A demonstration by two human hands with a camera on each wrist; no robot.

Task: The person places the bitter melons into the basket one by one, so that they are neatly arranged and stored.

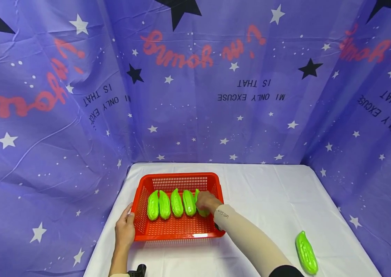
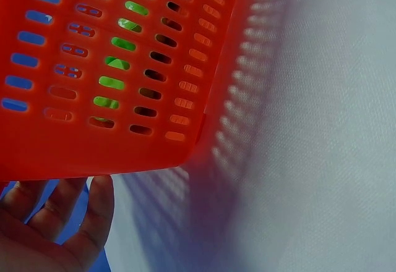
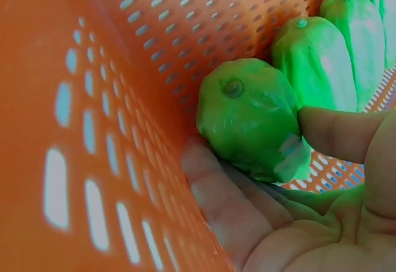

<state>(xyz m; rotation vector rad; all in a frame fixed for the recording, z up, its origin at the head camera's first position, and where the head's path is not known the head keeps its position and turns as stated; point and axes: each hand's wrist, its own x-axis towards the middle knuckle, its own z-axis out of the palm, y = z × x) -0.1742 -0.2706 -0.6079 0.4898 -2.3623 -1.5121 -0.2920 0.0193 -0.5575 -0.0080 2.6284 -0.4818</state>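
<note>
A red perforated plastic basket sits on the white-covered table. Its left side is gripped by my left hand, with the thumb near the rim; in the left wrist view the fingers touch the basket's outer edge. My right hand reaches inside at the right end and holds a bright green bitter melon between thumb and fingers, close to the basket wall. Several more bitter melons lie side by side to its left, stem ends pointing away. The right hand partly hides the held melon in the head view.
Another green bitter melon lies alone on the white tablecloth at the front right. A purple star-printed curtain encloses the table at the back and both sides.
</note>
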